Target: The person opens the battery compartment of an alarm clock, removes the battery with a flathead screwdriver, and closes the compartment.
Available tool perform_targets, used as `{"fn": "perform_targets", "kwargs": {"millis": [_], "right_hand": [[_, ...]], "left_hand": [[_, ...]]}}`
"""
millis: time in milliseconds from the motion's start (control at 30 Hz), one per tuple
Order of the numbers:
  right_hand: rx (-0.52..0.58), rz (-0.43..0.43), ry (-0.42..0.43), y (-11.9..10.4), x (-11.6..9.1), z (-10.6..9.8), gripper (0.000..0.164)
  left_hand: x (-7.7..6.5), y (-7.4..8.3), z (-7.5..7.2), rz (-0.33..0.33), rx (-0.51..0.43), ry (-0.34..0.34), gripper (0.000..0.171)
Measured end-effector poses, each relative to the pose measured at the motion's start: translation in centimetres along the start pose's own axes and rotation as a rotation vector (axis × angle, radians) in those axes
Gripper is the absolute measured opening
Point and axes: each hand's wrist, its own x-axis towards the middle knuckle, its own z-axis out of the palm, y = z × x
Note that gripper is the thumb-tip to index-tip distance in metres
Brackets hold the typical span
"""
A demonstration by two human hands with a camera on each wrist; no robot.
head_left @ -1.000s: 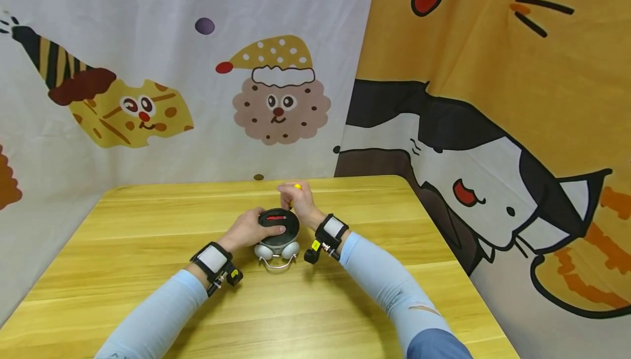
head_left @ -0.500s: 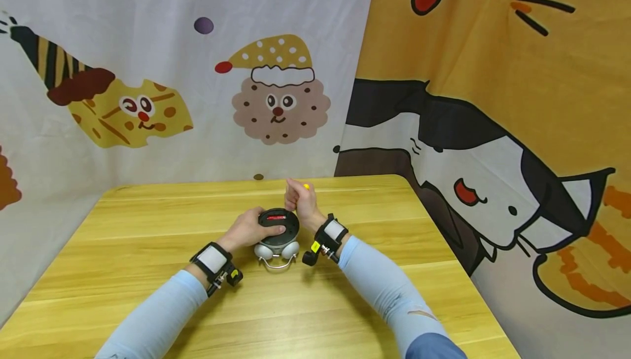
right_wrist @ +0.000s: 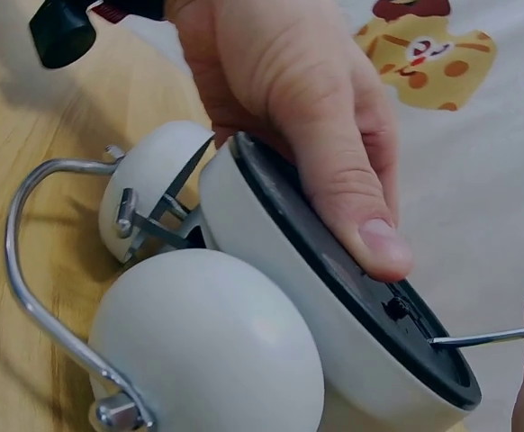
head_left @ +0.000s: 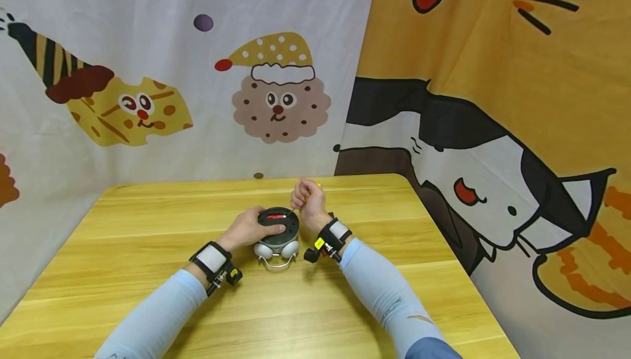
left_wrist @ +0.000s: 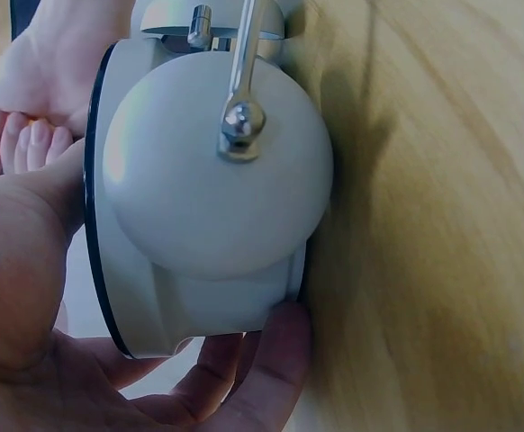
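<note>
A white twin-bell alarm clock (head_left: pixel 292 228) lies face down on the table, its black back up, a red strip (head_left: pixel 276 216) showing in it. My left hand (head_left: pixel 246 228) grips the clock from the left side, thumb across the back and fingers curled under its edge, as the left wrist view shows. In my right hand (head_left: pixel 309 201), beyond the clock's right edge, is a screwdriver (right_wrist: pixel 492 338) with a thin metal shaft. Its tip meets the black back near the rim. Curled fingers hide most of its yellow handle. Two rounded bells (left_wrist: pixel 217 162) and a metal carrying handle (right_wrist: pixel 28 243) point toward me.
The clock rests on a light wooden table (head_left: pixel 197 304) with a rounded far edge. Printed cloth curtains (head_left: pixel 162 19) hang behind it and on the right. Both wrists carry strapped-on cameras.
My right hand has shifted to the right and turned, tilting the screwdriver so its shaft now shows in the head view. My left hand and the alarm clock have stayed in place.
</note>
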Motion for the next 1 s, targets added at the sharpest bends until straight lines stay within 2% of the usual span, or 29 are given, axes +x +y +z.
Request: {"fn": "perform_targets", "kwargs": {"millis": [433, 667, 1000], "right_hand": [[0.232, 0.035, 0.113, 0.4, 0.0, -1.3, 0.06], [0.212, 0.039, 0.132, 0.3, -0.1, -1.2, 0.064], [0.38, 0.054, 0.201, 0.7, 0.3, -1.3, 0.065]], "left_hand": [[-0.1, 0.2, -0.1, -0.02, 0.01, -0.015, 0.096], [-0.2, 0.3, -0.1, -0.015, 0.011, -0.013, 0.094], [-0.2, 0.3, -0.3, -0.013, 0.003, -0.023, 0.091]]}}
